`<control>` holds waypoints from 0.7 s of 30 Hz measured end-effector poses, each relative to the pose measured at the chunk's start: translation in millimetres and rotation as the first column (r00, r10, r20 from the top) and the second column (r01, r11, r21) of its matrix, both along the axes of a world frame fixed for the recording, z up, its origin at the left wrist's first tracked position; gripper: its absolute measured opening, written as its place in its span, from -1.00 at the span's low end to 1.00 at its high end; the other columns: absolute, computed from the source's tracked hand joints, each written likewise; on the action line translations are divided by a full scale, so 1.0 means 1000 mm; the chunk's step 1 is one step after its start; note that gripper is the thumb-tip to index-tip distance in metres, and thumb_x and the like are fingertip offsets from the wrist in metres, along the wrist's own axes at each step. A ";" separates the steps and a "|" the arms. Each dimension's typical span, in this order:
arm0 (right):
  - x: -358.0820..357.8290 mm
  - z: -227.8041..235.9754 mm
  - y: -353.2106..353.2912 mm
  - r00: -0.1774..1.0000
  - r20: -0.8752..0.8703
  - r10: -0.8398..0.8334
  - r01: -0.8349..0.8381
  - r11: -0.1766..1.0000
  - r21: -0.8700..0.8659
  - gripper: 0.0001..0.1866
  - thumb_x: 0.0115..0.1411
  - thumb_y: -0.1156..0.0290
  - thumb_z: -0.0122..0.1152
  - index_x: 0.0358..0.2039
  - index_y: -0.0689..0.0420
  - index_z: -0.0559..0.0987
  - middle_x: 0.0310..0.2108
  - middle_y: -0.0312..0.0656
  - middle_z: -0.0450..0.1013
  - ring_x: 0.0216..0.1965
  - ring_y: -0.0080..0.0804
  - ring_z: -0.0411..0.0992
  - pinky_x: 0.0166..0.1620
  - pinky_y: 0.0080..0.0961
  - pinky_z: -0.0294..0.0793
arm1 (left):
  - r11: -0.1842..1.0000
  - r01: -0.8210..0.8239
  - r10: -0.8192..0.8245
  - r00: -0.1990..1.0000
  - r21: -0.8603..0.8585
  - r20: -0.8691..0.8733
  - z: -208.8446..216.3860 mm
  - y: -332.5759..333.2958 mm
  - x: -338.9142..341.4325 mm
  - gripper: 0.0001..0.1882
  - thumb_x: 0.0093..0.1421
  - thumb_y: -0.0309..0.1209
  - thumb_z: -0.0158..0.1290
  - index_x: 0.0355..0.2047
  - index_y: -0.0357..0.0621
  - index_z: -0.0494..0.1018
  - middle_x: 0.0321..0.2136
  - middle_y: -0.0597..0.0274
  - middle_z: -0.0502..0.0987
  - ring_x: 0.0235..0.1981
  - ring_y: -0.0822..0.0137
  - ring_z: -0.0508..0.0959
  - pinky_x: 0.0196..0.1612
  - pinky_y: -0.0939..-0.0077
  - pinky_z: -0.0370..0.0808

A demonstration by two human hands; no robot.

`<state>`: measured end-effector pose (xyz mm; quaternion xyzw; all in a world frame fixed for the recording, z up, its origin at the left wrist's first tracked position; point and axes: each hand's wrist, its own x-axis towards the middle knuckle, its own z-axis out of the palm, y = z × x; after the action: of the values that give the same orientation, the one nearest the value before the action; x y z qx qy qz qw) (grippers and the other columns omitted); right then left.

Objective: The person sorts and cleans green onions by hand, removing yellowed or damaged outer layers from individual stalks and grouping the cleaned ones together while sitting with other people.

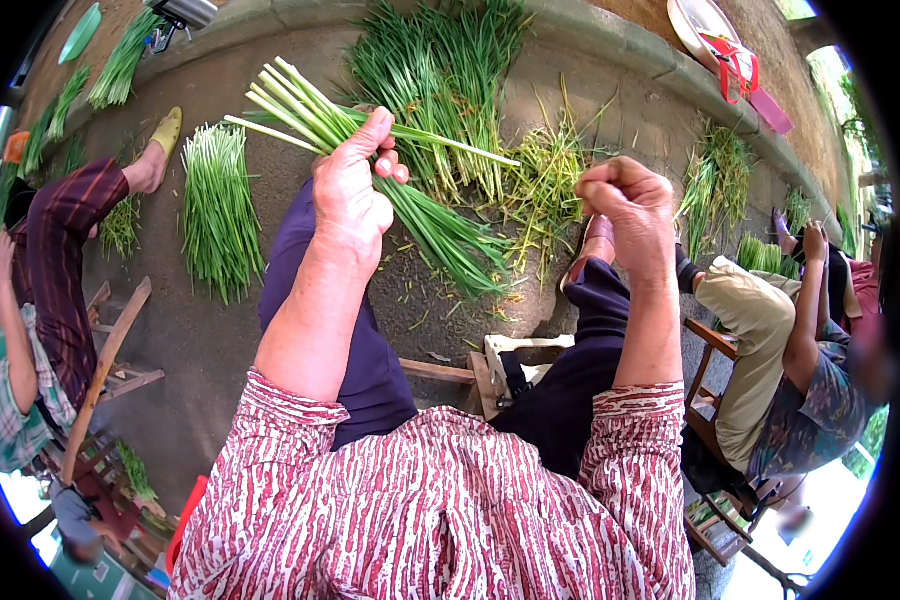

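My left hand is closed round a bunch of garlic chives. Their pale cut ends fan out to the upper left, and the green leaves hang down to the lower right. One loose pale stalk sticks out from this hand toward the right. Apart from the bunch, my right hand is held up with its fingers pinched together; whatever they may hold is hidden. Below and between my hands lies a heap of yellowed trimmings. A large pile of untrimmed green chives spreads on the ground beyond.
At the left lies a neat row of chives. A stone kerb curves behind, with a pale basin and red-handled bag near it. People sit on both sides, one in striped trousers, another in beige trousers.
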<state>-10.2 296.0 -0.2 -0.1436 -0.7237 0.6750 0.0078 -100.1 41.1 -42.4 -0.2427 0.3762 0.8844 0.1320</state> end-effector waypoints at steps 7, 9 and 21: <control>-0.004 -0.035 0.023 0.921 0.386 -0.061 -0.356 0.273 0.894 -0.41 0.13 -0.10 0.07 0.09 -0.03 0.43 0.20 0.14 0.14 0.27 -0.03 0.04 0.16 0.18 0.04 | 0.999 0.035 -0.036 0.999 -0.031 -0.021 0.003 0.004 0.003 -0.83 0.06 -0.39 0.23 -0.42 -0.19 0.48 -0.56 0.34 0.37 -0.71 0.53 0.25 -0.54 0.53 0.26; -0.009 -0.030 0.025 0.939 0.345 0.005 -0.330 0.306 0.893 -0.50 0.16 0.03 0.10 0.05 0.00 0.46 0.08 0.08 0.30 0.19 -0.11 0.17 0.12 0.01 0.15 | 0.998 0.033 -0.034 0.999 -0.052 -0.024 0.003 0.006 0.005 -0.82 0.05 -0.39 0.23 -0.41 -0.20 0.49 -0.55 0.33 0.36 -0.71 0.52 0.24 -0.54 0.53 0.26; -0.007 -0.006 -0.039 0.974 0.112 0.196 -0.200 0.979 0.025 -0.79 0.21 0.36 0.11 -0.41 0.27 0.53 -0.57 -0.37 0.38 -0.55 -0.67 0.26 -0.46 -0.71 0.23 | 0.979 0.057 -0.110 0.955 -0.195 -0.275 0.000 0.020 0.013 -0.77 -0.02 -0.43 0.29 -0.39 -0.18 0.47 -0.65 0.30 0.43 -0.74 0.53 0.32 -0.68 0.61 0.31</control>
<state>-17.1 256.7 -6.6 -0.1072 -0.7459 0.6502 -0.0966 -87.1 60.7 -42.6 -0.1083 0.4816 0.8649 0.0910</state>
